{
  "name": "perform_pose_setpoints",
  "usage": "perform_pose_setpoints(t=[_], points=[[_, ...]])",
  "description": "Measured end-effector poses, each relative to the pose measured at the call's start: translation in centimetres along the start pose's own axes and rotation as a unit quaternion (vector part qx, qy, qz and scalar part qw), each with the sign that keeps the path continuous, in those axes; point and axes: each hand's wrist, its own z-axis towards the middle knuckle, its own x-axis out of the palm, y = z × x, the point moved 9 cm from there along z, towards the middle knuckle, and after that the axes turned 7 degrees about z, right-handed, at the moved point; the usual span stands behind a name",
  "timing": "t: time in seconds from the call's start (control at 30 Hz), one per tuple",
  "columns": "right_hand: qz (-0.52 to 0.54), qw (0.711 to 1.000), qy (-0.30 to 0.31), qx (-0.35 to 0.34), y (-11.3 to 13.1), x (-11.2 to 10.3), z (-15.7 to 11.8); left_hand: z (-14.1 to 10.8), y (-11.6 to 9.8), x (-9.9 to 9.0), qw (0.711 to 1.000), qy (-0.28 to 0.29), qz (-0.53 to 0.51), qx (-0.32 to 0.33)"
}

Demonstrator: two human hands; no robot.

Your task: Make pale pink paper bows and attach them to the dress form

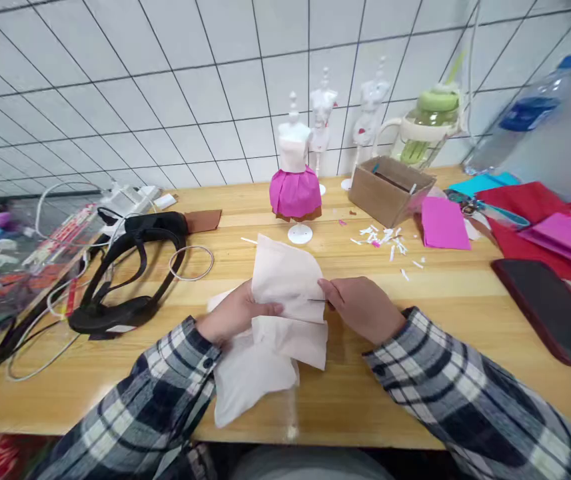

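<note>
A pale pink sheet (285, 277), paper or thin cloth, is held up over the table in front of me. My left hand (238, 310) grips its left side, thumb lying across the front. At the right edge, my right hand (358, 303) pinches with thumb and finger; a thin dark line runs from the fingertips across the sheet, and I cannot make out whether it is a tool or a slit. A folded-down pale flap (298, 340) hangs below. Under it lies a whiter crumpled sheet (252, 383). Beyond stands a small white dress form (294, 143) wearing a magenta skirt (295, 192).
Two more dress forms (323, 110) stand by the tiled wall. To the right are a cardboard box (385, 193), white scraps (380, 237), magenta sheets (445, 223), a phone (552, 310) and bottles. A black head strap (115, 310), a thin ring (192, 263) and cables lie left.
</note>
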Motion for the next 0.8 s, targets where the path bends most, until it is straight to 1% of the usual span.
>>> perform_pose_setpoints(t=[0.13, 0.33, 0.6, 0.8], points=[[0.008, 1.000, -0.001, 0.000, -0.1, 0.1, -0.1, 0.0, -0.3, 0.2, 1.000, 0.004, -0.010, 0.014], [0.019, 1.000, 0.000, 0.001, -0.1, 0.2, -0.2, -0.1, -0.3, -0.2, 1.000, -0.021, -0.010, 0.017], [0.037, 0.999, 0.008, 0.027, -1.3, 0.1, -0.1, -0.4, -0.6, -0.4, 0.999, -0.036, 0.005, 0.021], [0.036, 0.999, 0.011, 0.029, -1.2, 0.0, -0.2, -0.5, -0.6, -0.7, 0.998, -0.058, 0.017, 0.028]])
